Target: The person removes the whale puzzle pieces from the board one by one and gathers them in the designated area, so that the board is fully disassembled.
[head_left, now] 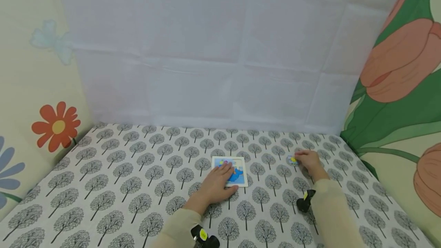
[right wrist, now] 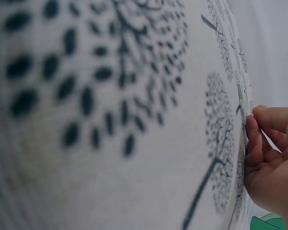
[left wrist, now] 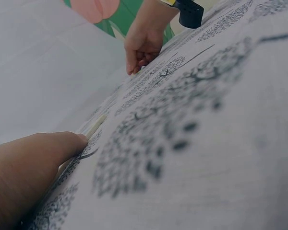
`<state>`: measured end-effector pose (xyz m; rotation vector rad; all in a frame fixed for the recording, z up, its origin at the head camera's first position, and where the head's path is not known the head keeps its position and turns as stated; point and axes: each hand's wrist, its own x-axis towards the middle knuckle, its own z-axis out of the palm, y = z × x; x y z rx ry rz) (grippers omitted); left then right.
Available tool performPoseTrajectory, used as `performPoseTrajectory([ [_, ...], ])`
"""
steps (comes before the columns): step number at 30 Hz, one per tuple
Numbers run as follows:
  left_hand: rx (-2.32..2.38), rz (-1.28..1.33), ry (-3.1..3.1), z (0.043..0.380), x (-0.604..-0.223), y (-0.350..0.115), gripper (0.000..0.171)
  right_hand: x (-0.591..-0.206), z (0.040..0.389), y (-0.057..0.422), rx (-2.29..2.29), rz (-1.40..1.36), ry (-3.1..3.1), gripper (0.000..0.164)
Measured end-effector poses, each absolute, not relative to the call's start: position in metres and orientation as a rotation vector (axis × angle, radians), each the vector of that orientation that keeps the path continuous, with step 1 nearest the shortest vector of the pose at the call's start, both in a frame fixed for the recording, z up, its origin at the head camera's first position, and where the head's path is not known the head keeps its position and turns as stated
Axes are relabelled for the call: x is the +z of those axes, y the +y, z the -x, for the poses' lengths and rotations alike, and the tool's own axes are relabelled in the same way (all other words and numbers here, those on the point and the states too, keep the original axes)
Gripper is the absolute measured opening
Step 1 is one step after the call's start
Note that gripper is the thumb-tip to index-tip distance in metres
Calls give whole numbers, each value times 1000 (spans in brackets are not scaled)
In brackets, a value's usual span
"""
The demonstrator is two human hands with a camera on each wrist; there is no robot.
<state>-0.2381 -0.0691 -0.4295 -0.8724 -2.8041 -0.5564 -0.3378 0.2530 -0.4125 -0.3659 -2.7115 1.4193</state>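
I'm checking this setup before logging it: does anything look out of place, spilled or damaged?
Only a small bright piece pinched by the right hand: it sits apart from the framed picture, though its colours seem to match. The white backdrop has fold creases. I see no spill or damage.

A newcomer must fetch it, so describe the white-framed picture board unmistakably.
Find the tree-print tablecloth, then the left hand near its middle. Partly under that hand lies the white-framed picture board. Its white border and larger size set it apart from the small colourful piece at the right hand.
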Motion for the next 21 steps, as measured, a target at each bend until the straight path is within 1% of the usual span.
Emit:
performPoseTrajectory([
  [10, -574, 863, -2807, 238, -430, -68, 60, -406, 332, 251, 1476, 373, -2717, 28],
  [17, -590, 873, -2801, 238, -429, -69, 59, -393, 331, 244, 1510, 488, -2730, 34],
  [21, -605, 873, -2795, 239, -430, -69, 59, -390, 334, 237, 1521, 419, -2732, 32],
])
